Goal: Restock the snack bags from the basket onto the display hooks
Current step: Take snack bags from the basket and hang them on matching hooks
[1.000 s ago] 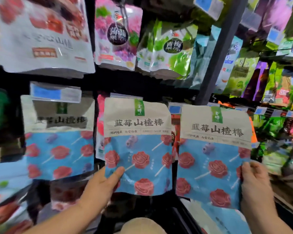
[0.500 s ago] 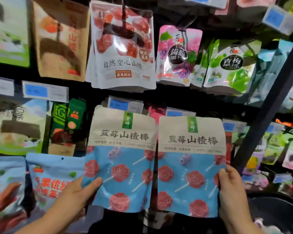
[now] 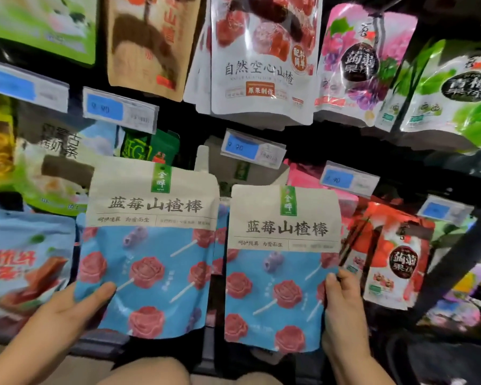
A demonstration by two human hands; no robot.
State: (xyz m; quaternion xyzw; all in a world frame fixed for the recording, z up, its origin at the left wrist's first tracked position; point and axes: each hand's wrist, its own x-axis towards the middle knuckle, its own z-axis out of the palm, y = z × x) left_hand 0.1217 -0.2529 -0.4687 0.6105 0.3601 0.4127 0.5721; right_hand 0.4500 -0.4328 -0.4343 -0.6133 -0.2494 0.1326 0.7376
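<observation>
Left hand [image 3: 67,309] pinches left bag [image 3: 150,245] at its lower left corner, with the thumb across the front and fingers behind. Right hand [image 3: 342,309] is clamped on right bag [image 3: 281,268] at the lower right edge, fingers curled round it.

Both bags are upright, fronts out, side by side and almost touching, just below the price tag [image 3: 252,148]. They're probably held low by the corners so the tops stay free for a hook. The hang holes are too blurred to see.

Just behind the price tag is a hung bag [image 3: 239,173] of the same design, so that hook looks like the target. The tag fronts the hook, so the bag tops must get past it.

Right of the tag, red bags [image 3: 397,259] crowd in. Above the tag, white bags [image 3: 261,73] hang low. Can't tell where the basket is.
</observation>
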